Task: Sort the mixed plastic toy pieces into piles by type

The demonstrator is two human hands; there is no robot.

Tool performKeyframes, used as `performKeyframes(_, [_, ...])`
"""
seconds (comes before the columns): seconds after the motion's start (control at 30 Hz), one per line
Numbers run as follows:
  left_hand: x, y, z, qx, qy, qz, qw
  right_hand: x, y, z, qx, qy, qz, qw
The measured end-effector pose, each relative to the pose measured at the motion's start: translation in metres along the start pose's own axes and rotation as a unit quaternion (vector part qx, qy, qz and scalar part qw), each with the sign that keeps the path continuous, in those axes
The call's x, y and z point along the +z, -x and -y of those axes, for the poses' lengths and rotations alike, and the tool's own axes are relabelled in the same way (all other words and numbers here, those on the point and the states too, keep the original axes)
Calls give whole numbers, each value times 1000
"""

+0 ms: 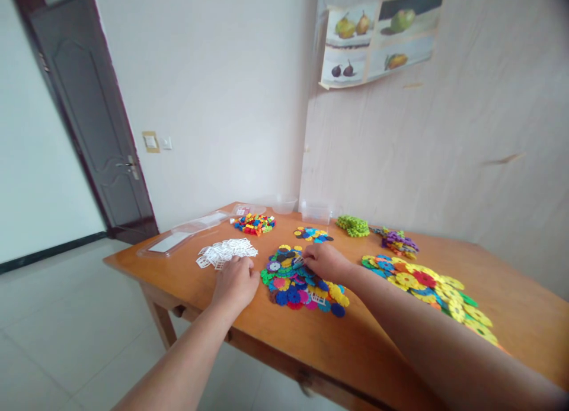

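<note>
A pile of colourful snowflake-shaped plastic discs (293, 283) lies in the middle of the orange wooden table (355, 340). My right hand (323, 260) rests on top of this pile, fingers pinched on a small white piece at its upper edge. My left hand (235, 283) sits knuckles-up on the table just left of the pile, fingers curled, close to a heap of white lattice pieces (226, 252). What the left fingers hold, if anything, is hidden.
Small multicoloured bricks (255, 223), a small disc cluster (312, 234), green pieces (352, 225), purple pieces (398, 241) and a long row of yellow and mixed discs (438, 292) lie on the table. Clear tubs (316, 212) and a flat plastic tray (175, 240) stand at the back. A door (89, 115) is at left.
</note>
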State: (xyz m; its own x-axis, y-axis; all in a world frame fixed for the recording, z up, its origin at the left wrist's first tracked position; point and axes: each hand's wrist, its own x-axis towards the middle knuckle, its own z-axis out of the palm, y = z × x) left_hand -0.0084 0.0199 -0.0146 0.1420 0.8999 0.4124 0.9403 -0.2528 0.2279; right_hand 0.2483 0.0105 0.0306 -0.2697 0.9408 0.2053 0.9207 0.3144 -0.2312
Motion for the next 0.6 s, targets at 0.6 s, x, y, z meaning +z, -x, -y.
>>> performKeyframes(0.6, [1, -3, 6, -66, 135, -46, 988, -1, -19, 15, 69, -148, -55, 985])
